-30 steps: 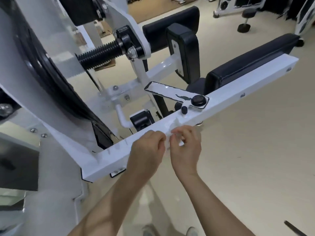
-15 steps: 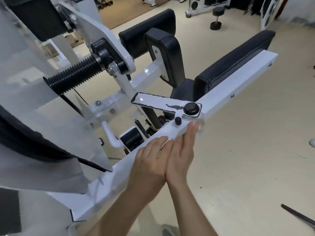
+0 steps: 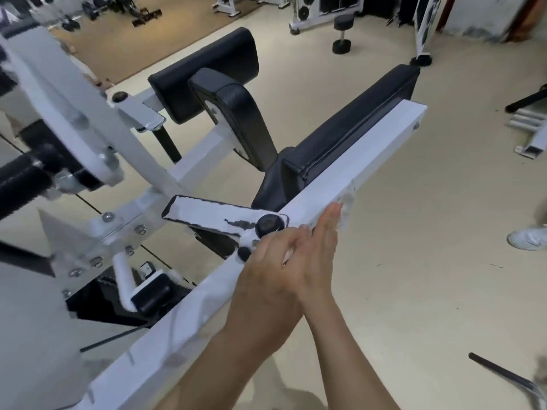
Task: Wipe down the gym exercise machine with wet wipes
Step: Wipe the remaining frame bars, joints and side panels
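The machine's white beam (image 3: 370, 155) runs diagonally, its near end cut off by the lower edge; a long black pad (image 3: 349, 131) lies just behind the beam; the left hand (image 3: 266, 276) rests flat on the beam, fingers straight, gripping nothing; the right hand (image 3: 321, 250), fingers straight, presses against the beam's near side; a black knob (image 3: 268, 224) sits on the beam; the wet wipe (image 3: 347, 207), blurred, shows only past the right fingertips.

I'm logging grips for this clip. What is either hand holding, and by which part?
Nothing is gripped. The right hand presses the wet wipe flat against the side of the white beam with straight fingers; the left hand rests beside it.
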### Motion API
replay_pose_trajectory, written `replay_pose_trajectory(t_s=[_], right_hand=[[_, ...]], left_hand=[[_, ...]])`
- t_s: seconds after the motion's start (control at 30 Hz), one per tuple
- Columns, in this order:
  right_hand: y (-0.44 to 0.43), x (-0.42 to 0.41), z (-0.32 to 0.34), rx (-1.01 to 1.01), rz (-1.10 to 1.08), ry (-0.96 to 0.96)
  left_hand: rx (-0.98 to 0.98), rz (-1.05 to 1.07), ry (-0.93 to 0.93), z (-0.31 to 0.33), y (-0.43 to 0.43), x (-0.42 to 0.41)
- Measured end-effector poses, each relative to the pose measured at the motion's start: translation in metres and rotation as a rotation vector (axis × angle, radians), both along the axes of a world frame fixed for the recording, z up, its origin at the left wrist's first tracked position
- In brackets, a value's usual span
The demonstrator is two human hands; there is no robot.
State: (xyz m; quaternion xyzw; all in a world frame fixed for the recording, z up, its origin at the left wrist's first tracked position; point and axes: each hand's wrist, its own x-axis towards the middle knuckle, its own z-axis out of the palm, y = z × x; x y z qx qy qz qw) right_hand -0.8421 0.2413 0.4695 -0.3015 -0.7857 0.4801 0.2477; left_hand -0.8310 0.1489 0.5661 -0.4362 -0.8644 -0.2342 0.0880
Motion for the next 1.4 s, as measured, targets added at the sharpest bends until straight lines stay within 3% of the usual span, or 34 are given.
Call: replay_pose_trajectory(t_s=[0.17, 0.27, 0.37, 0.53, 0.77, 0.83, 0.93, 1.03, 1.13, 1.23, 1.4], right_hand=[[0.060, -0.027, 0.031, -0.022, -0.081, 0.046], [0.102, -0.044, 0.044, -0.211, -0.171, 0.230], [0.157, -0.056, 0.048, -0.254, -0.131, 0.128], [0.219, -0.078, 0.053, -0.579, -0.279, 0.113], [0.213, -0.080, 0.066, -0.328, -0.339, -0.031], [0.222, -0.084, 0.071, -0.386, -0.367, 0.030], [0.199, -0.072, 0.073, -0.296, -0.367, 0.181], [0.171, -0.050, 0.060, -0.228, -0.195, 0.105], [0.143, -0.024, 0.055, -0.152, -0.063, 0.013], [0.108, -0.001, 0.046, -0.111, 0.039, 0.204], [0.059, 0.024, 0.034, -0.074, 0.156, 0.205]], left_hand=[[-0.116, 0.027, 0.022, 0.007, 0.066, -0.018], [-0.188, 0.063, -0.024, 0.002, 0.103, -0.033], [-0.238, 0.055, -0.020, -0.002, 0.137, -0.045], [-0.241, 0.022, 0.028, -0.011, 0.156, -0.062], [-0.035, -0.066, 0.152, -0.030, 0.153, -0.070], [-0.041, -0.077, 0.159, -0.030, 0.154, -0.071], [-0.020, -0.069, 0.200, -0.031, 0.156, -0.067], [0.039, -0.031, 0.161, -0.028, 0.159, -0.065], [0.031, -0.160, 0.145, -0.024, 0.147, -0.058], [-0.042, -0.178, 0.108, -0.022, 0.115, -0.047], [-0.078, -0.053, 0.065, -0.036, 0.059, -0.006]])
